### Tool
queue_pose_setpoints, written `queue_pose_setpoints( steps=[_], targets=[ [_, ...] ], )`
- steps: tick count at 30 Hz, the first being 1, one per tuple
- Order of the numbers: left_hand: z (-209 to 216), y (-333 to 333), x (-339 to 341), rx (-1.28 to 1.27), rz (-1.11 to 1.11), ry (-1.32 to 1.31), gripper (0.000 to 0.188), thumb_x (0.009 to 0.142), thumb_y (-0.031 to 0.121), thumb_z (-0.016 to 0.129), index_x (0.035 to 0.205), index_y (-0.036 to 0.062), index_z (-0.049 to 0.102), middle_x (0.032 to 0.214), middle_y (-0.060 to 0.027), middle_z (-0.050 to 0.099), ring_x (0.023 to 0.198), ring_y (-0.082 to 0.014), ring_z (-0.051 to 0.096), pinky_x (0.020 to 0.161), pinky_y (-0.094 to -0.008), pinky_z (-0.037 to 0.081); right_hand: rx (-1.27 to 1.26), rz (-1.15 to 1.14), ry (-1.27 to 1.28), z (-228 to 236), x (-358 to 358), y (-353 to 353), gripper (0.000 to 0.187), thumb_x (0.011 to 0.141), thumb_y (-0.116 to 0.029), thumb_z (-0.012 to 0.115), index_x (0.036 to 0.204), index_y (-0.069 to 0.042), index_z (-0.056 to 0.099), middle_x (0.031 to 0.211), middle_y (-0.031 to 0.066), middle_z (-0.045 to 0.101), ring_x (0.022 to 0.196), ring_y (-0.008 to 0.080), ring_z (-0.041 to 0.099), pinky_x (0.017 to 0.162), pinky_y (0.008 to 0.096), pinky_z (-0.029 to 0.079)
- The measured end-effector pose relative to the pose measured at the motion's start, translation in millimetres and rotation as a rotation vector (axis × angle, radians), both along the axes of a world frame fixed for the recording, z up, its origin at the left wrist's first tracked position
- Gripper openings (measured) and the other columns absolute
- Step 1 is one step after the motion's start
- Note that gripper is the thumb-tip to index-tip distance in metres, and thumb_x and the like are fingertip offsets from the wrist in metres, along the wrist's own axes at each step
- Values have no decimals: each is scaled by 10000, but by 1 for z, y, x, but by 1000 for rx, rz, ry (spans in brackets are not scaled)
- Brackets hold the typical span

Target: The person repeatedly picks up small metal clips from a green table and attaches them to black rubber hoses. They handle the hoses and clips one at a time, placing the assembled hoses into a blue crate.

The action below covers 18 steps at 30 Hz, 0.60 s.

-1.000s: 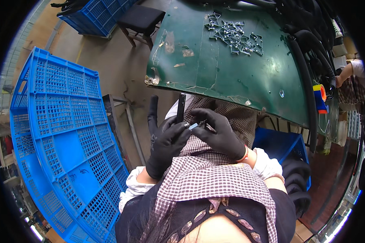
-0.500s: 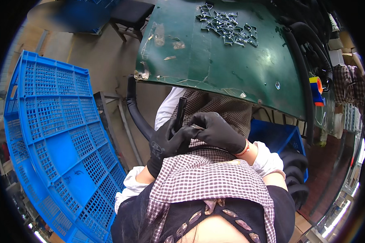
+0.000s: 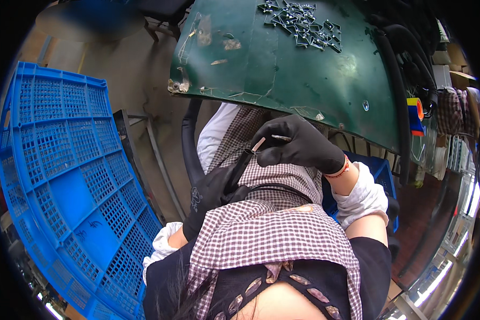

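A black tube (image 3: 240, 168) is gripped in my left hand (image 3: 210, 194), black-gloved, with its open end pointing up and to the right. My right hand (image 3: 298, 141), gloved in black too, is curled with thumb and fingers around a small metal piece (image 3: 258, 144) beside the tube's mouth. A pale strip shows at the fingertips and a shiny bit between the fingers; whether they are one piece I cannot tell. Left of my left hand runs a long black tube section (image 3: 190, 133); where it meets the held end is hidden.
Beyond my lap stands a green table (image 3: 304, 93) with a pile of angular metal clips (image 3: 304, 26) at its far side. Blue plastic crates (image 3: 74, 176) rise on my left. A blue bin (image 3: 378, 176) sits to my right under the table, and black tubes (image 3: 410, 58) hang at far right.
My right hand has drawn up and right, away from my left hand. The held tube now leans rightward, its mouth near my right fingers. The view has shifted slightly.
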State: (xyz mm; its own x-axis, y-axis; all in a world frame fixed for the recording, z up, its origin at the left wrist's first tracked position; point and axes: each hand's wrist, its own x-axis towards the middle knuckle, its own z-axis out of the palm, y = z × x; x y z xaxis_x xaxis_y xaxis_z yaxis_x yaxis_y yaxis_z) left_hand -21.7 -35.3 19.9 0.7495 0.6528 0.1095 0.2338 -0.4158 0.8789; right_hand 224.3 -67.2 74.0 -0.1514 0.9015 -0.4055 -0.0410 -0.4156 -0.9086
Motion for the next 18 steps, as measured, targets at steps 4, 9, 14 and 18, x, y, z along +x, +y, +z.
queue_pose_setpoints(
  steps=[4, 9, 14, 18],
  targets=[
    [0, 1, 0, -46, -28, 41, 446, 785, 202, 751, 1157, 1, 608, 897, -164, 659, 727, -264, 663, 618, -355, 519, -53, 120, -85, 5, 6, 4, 363, 734, -52, 806, 1074, -9, 685, 948, 55, 699, 846, 107, 628, 780, 268, 500],
    [1, 1, -2, -90, -54, 92, 399, 799, 215, 725, 1127, 11, 625, 855, -162, 665, 729, -304, 669, 623, -388, 526, 50, 241, -322, 5, 10, 8, 379, 733, -83, 808, 1088, -29, 687, 918, 57, 704, 785, 98, 622, 751, 264, 498],
    [-15, -6, -2, 64, 12, -57, 360, 820, 236, 707, 1092, 14, 630, 790, -159, 667, 654, -299, 666, 574, -386, 519, 18, 285, -219, -2, 5, 10, 327, 732, -91, 804, 1036, -26, 704, 828, 25, 695, 721, 83, 587, 695, 252, 482],
    [-12, 0, -5, 49, -103, -35, 326, 819, 223, 717, 1037, -4, 630, 770, -156, 675, 615, -291, 664, 542, -377, 518, -168, 308, 5, -14, 8, 14, 276, 729, -116, 803, 968, -15, 709, 782, 4, 669, 689, 64, 553, 630, 235, 458]
  ],
)
